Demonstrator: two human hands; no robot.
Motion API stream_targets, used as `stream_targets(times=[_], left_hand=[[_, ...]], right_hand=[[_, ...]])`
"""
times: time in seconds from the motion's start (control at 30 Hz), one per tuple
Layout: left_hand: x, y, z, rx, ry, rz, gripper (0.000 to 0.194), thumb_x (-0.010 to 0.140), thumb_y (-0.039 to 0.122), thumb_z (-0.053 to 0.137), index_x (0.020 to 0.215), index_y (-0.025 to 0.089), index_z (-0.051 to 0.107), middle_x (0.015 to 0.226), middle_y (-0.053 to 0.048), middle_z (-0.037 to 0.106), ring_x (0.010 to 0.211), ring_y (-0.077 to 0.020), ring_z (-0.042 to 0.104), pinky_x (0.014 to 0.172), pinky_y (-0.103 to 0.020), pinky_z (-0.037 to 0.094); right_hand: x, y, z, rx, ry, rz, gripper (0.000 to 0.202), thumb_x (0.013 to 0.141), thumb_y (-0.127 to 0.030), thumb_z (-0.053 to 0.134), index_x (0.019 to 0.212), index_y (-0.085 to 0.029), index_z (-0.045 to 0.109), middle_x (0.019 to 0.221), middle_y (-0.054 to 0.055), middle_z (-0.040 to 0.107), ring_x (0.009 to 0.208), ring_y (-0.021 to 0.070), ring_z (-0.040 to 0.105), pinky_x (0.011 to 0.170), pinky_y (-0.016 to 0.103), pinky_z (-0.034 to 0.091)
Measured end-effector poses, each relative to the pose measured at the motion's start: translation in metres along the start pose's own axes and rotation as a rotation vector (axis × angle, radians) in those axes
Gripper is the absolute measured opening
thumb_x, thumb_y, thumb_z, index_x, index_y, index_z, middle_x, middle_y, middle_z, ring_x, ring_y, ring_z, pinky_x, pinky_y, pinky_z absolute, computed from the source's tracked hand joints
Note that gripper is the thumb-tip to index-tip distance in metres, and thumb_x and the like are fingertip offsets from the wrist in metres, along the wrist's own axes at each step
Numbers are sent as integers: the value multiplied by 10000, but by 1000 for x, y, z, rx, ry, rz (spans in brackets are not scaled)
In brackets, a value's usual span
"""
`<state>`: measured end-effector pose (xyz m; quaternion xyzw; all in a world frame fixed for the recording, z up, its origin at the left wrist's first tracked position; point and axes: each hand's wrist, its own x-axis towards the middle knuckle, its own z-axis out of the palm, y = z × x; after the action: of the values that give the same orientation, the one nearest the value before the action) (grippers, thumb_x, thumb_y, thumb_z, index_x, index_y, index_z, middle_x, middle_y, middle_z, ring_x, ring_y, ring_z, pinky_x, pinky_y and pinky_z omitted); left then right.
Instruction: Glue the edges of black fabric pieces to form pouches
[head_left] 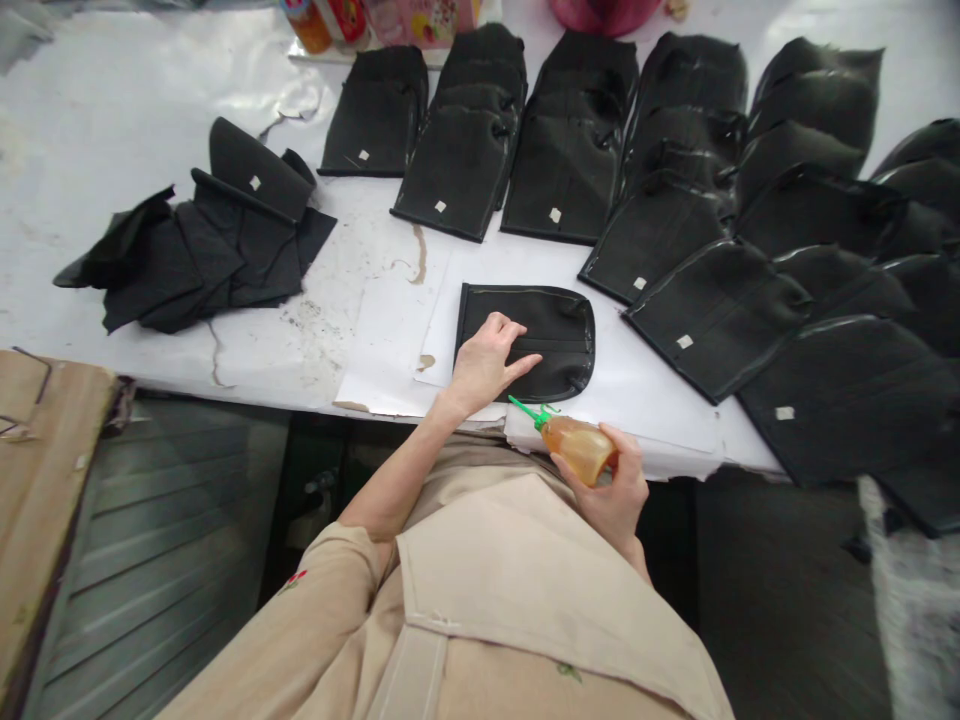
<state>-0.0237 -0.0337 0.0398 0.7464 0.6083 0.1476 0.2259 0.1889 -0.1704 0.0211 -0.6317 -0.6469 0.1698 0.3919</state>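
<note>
A black pocket-shaped piece (559, 310) with one rounded end lies flat on the white table in front of me. A pale line runs along part of its edge. My left hand (487, 360) rests over its left half, thumb and fingers apart, with nothing held. Just off the table's front edge, my right hand (619, 490) grips an amber squeeze bottle (577, 445) with a green nozzle. The bottle is tilted, and its tip points up and left, close to the piece's lower edge.
Overlapping rows of similar black pieces (457, 165) cover the back and right of the white table (375, 290). At the left lies a loose heap of black pieces (202, 250). Jars (307, 25) and a pink bowl (600, 12) stand at the back. A wooden board (45, 480) is at the lower left.
</note>
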Motion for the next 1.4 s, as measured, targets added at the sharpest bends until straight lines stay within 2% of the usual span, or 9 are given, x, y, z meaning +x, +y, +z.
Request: stream_targets(times=[0.13, 0.27, 0.33, 0.47, 0.63, 0.83, 1.27, 1.33, 1.4], left_hand=[[-14, -20, -8, -68, 128, -108, 190, 980, 290, 614, 1143, 200, 648, 1170, -69, 613, 991, -187, 641, 890, -289, 518], [-29, -38, -14, 10, 213, -233, 175, 959, 251, 613, 1122, 200, 654, 1143, -73, 630, 973, -195, 636, 908, -303, 501], [-34, -46, -16, 31, 231, -284, 190, 943, 242, 626, 1126, 195, 650, 1094, -66, 638, 923, -192, 635, 882, -304, 498], [-40, -57, -17, -35, 191, -327, 187, 926, 216, 637, 1111, 196, 635, 941, -18, 650, 766, -160, 618, 774, -276, 487], [-39, -58, -15, -58, 163, -322, 172, 917, 193, 646, 1088, 201, 633, 867, -1, 672, 742, -157, 627, 744, -270, 469], [-38, -59, -14, -66, 155, -341, 184, 911, 205, 664, 1093, 209, 635, 833, 7, 682, 745, -163, 645, 725, -268, 465], [-37, -62, -16, -124, 140, -403, 128, 890, 227, 706, 1010, 220, 661, 773, 18, 703, 719, -163, 671, 719, -263, 479], [-37, -63, -16, -142, 142, -400, 125, 885, 227, 713, 1000, 218, 664, 762, 21, 702, 704, -158, 669, 710, -260, 476], [-36, -63, -17, -163, 141, -403, 131, 878, 227, 721, 996, 219, 665, 753, 27, 701, 689, -153, 667, 705, -258, 474]], right_hand=[[5, -3, 3, 0, -34, -1, 627, 784, -508, 833, 1272, -220, 564, 1106, 94, 695, 946, 257, 699, 776, 385, 605], [9, -7, 6, 3, -74, -14, 616, 795, -524, 813, 1269, -222, 561, 1098, 94, 692, 911, 249, 699, 766, 377, 607], [11, -10, 8, 8, -94, -26, 612, 802, -529, 806, 1269, -220, 558, 1075, 90, 687, 897, 243, 693, 754, 364, 603], [15, -14, 14, 25, -128, -18, 625, 792, -542, 813, 1261, -224, 549, 1036, 79, 677, 896, 246, 682, 724, 357, 593], [18, -17, 23, 61, -133, -50, 600, 794, -495, 823, 1259, -235, 547, 1020, 68, 678, 905, 242, 682, 741, 354, 591], [19, -19, 35, 91, -172, -38, 609, 795, -527, 808, 1276, -274, 533, 1064, 60, 663, 952, 247, 675, 764, 370, 592], [33, -26, 48, 95, -231, -165, 599, 809, -513, 805, 1271, -240, 540, 1085, 84, 671, 979, 268, 682, 840, 423, 596], [34, -29, 48, 141, -248, -122, 586, 798, -504, 813, 1251, -233, 558, 1084, 88, 675, 993, 270, 682, 852, 424, 596], [36, -32, 45, 221, -289, 4, 591, 771, -514, 825, 1224, -227, 577, 1100, 87, 674, 998, 268, 682, 845, 414, 597]])
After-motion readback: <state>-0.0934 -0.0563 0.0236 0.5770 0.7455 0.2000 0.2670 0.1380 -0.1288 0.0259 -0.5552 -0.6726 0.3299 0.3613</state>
